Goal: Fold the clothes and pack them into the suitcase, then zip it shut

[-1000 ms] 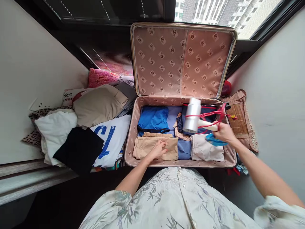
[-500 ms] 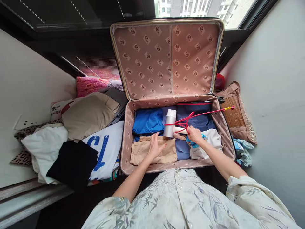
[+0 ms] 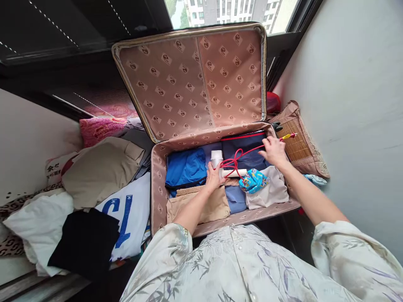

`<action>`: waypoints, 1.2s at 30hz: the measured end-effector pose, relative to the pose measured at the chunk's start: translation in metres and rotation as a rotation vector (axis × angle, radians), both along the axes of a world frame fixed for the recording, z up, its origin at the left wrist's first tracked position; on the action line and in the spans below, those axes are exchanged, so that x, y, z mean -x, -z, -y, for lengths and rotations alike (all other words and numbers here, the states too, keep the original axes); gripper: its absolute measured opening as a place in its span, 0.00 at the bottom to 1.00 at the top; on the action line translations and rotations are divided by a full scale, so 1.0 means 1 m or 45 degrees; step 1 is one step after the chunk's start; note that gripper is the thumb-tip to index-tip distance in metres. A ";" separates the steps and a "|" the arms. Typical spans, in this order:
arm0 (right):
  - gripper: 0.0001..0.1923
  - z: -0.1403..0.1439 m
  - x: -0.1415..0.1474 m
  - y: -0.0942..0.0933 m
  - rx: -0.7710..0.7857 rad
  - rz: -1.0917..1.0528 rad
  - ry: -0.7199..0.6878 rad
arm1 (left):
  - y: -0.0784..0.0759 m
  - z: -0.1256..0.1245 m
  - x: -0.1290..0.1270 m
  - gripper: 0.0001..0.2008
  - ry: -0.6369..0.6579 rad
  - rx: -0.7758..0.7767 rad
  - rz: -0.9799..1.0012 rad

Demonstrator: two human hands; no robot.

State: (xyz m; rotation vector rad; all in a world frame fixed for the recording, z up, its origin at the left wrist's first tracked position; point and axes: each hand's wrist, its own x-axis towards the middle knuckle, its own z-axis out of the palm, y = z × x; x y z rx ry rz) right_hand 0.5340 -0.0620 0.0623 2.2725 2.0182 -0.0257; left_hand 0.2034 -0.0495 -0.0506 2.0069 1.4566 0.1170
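Head: folded clothes [image 3: 215,203] around hairdryer [image 3: 216,157]

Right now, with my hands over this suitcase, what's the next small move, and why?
I'd probably guide the long red cord inward with your right hand, since its yellow-and-red end sticks out past the side of the pink-lined open suitcase, while your left hand is on the silver-and-white hair dryer.
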 end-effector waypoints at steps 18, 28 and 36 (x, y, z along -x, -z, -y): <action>0.25 0.001 0.018 0.048 0.282 -0.025 0.177 | -0.001 0.027 0.001 0.54 -0.417 -0.004 -0.055; 0.34 0.020 0.028 0.070 0.423 -0.204 -0.108 | -0.025 0.010 -0.004 0.42 0.207 -0.244 -0.083; 0.31 0.015 0.062 0.050 0.159 -0.207 0.040 | -0.019 -0.007 -0.014 0.40 0.414 -0.112 -0.298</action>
